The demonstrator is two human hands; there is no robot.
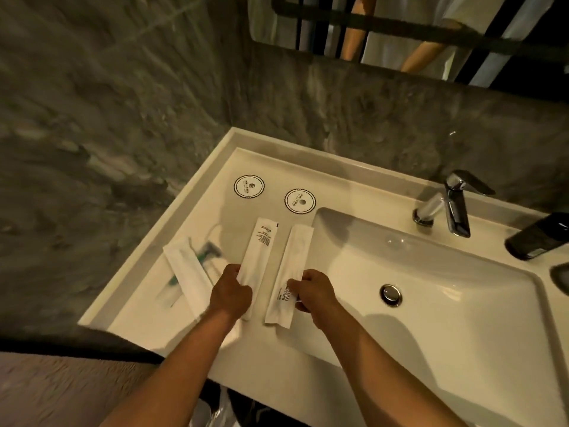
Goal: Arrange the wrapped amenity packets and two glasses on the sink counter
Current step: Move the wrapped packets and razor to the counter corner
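Note:
Two long white wrapped packets lie side by side on the white sink counter (172,306). My left hand (231,292) grips the near end of the left packet (258,248). My right hand (311,292) pinches the toothbrush packet (291,266), printed "BRUSHING TEETH", beside the basin. A third white packet (187,272) lies further left, blurred, over a clear wrapped item with green parts (207,251). Two round paper coasters (248,187) (300,201) sit at the back of the counter. No glasses are in view.
The basin (431,272) with its drain (391,294) fills the right side. A chrome faucet (455,208) stands behind it, and a dark bottle (537,235) lies at the far right. Grey stone walls close in the counter at the left and back. A mirror hangs above.

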